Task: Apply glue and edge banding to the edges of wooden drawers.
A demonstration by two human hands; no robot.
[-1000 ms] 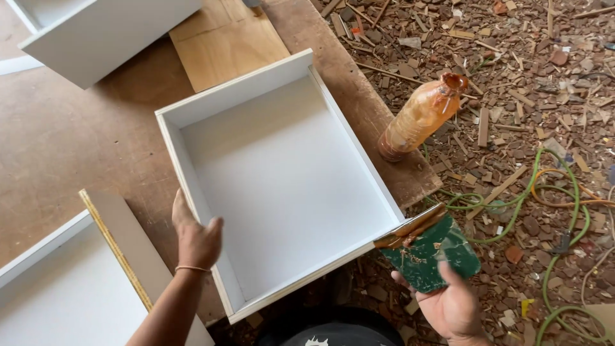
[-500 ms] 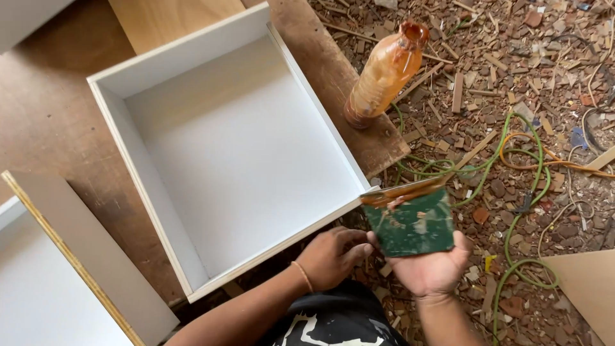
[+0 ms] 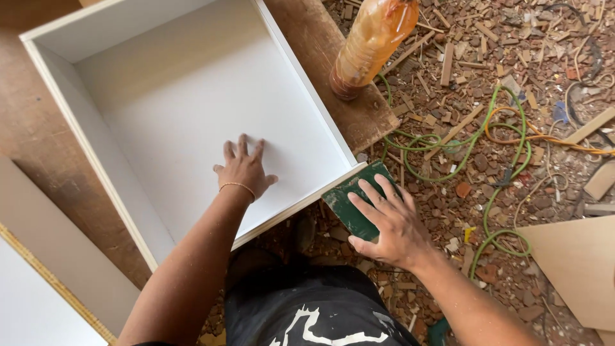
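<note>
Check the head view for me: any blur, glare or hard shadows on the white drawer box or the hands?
Head view: sharp, no motion blur on the left hand or right hand; light soft and even; white square drawer box bright inside, not blown out; only faint shadow beside the left hand; green sanding block clear.

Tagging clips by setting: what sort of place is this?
Likely a carpentry workshop. Wood offcuts and chips litter the floor, a white drawer box lies on a worn wooden bench, and the right hand presses a green sanding block against its edge.
</note>
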